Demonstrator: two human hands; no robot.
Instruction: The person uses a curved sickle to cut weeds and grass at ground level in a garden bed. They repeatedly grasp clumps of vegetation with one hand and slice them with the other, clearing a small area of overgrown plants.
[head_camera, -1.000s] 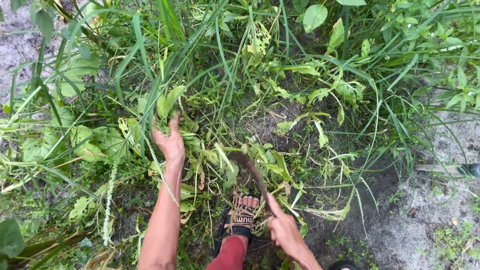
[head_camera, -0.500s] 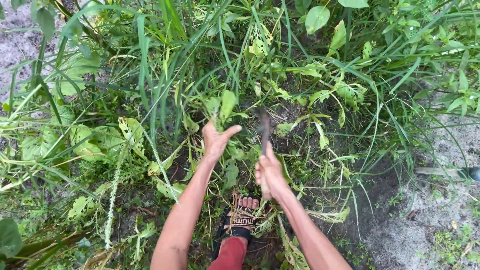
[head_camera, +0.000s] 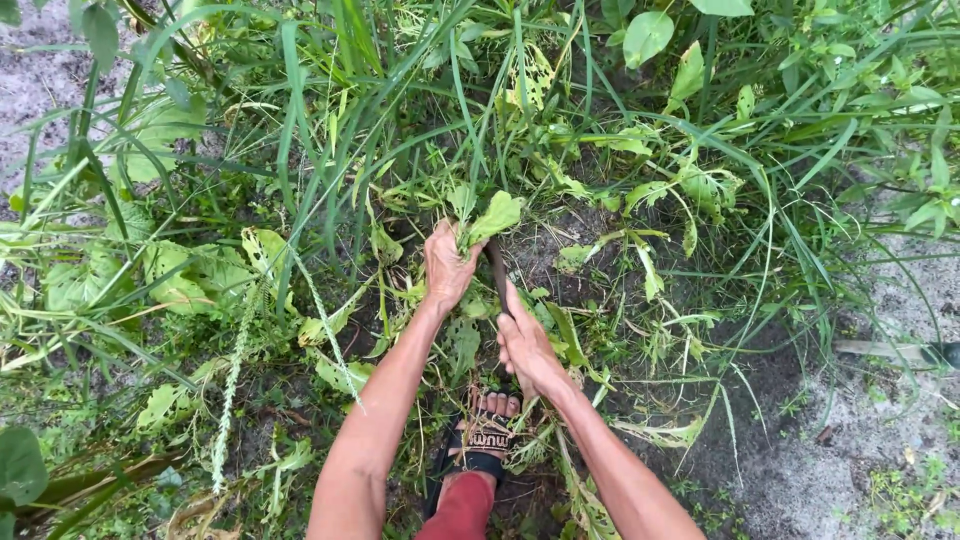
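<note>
Gripping a leafy weed (head_camera: 487, 217) with left hand (head_camera: 447, 268), fist clenched round its stems, mid-patch amid tall grass (head_camera: 330, 150). Right hand (head_camera: 527, 350) wrapped round dark sickle (head_camera: 497, 275), blade touching the weed's base. Sandalled foot (head_camera: 485, 435) just below.

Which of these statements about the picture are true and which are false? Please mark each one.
1. The left hand grips a bunch of leafy weeds. True.
2. The right hand is empty. False: it holds a dark tool handle that points up into the plants.
3. A foot in a black sandal stands between the two forearms. True.
4. The ground is paved with tiles. False: it is soil and pale sandy ground with tall grass.
</note>
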